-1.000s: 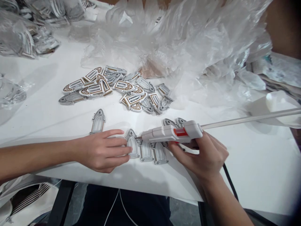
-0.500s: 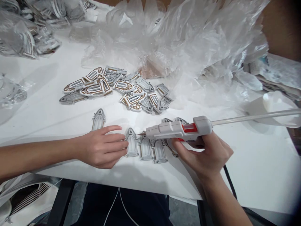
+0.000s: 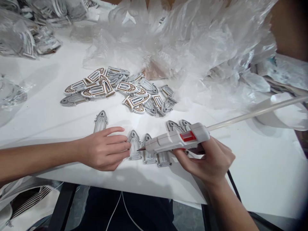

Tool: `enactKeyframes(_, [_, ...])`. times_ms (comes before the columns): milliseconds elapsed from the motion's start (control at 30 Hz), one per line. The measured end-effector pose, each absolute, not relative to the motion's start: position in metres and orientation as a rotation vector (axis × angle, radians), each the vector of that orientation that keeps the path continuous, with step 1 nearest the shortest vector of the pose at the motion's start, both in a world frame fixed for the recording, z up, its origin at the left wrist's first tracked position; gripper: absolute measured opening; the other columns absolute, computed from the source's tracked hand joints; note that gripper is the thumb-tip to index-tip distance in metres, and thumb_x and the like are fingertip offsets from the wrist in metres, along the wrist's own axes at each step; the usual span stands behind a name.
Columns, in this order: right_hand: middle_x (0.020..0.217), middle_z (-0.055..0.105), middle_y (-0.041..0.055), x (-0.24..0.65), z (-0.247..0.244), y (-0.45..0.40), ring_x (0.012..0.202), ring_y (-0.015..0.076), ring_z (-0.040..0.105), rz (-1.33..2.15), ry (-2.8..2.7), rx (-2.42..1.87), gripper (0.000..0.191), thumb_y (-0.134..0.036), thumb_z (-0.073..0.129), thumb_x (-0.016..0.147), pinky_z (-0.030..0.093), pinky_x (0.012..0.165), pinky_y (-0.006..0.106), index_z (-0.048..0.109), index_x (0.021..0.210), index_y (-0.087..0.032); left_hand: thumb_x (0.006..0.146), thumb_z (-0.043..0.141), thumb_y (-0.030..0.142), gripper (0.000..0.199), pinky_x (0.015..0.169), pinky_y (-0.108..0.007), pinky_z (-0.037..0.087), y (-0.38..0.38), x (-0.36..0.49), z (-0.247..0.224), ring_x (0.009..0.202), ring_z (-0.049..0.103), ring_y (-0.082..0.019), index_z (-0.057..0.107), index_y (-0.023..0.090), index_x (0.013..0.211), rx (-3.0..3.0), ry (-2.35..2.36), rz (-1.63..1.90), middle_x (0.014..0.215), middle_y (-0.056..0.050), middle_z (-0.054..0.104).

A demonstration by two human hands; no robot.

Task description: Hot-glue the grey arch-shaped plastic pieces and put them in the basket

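A white glue gun [image 3: 178,139] with a red window and a long clear glue stick is gripped in my right hand [image 3: 211,160]. Its dark tip lies over the right side of an arched grey piece [image 3: 134,146]. My left hand [image 3: 107,149] rests at that piece's left edge, fingertips touching it, fingers spread slightly. Further arched pieces [image 3: 149,156] stand in a row to the right, partly hidden by the gun. Another arched piece [image 3: 100,122] lies just beyond my left hand.
Behind the row is a pile of white, gold and grey arched pieces [image 3: 96,88]. Crumpled clear plastic bags [image 3: 192,41] cover the back of the white table [image 3: 48,128]. Bagged pieces [image 3: 26,38] sit at the back left, a white container [image 3: 281,112] at the right.
The glue gun's tip has moved down and slightly left along the arched piece, and its rear end has tilted up. My left hand has barely moved.
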State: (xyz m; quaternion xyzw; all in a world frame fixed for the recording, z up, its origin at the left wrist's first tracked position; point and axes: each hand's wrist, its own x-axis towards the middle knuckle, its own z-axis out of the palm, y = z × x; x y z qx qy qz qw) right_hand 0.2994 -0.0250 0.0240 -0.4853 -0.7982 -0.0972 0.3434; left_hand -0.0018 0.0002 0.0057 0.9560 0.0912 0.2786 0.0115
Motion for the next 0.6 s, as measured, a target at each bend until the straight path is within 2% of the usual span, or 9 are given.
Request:
enactKeyframes(133, [0.053,0.037,-0.0071,0.297,0.0254,-0.0246,0.045,0.0047,0.034,-0.204,-2.112,-1.231,0.026,-0.023,0.07,0.068,0.033,0.045,0.02,0.046,0.077,-0.018,0.079,0.062,0.018,0.016,0.093,-0.04,0.05,0.0007,-0.0006,0.0057,0.088,0.066,-0.017,0.069,0.013,0.093,2.985,0.29,0.859,0.097,-0.004,0.073])
enactKeyframes(600, [0.053,0.038,-0.0057,0.2972,0.024,-0.0242,0.046,0.0049,0.032,-0.136,-2.184,-1.229,0.03,-0.022,0.069,0.069,0.03,0.046,0.021,0.039,0.069,-0.018,0.08,0.06,0.017,0.015,0.093,-0.04,0.05,0.0001,-0.0005,0.0067,0.088,0.066,-0.016,0.069,0.013,0.092,2.985,0.302,0.848,0.097,-0.003,0.073])
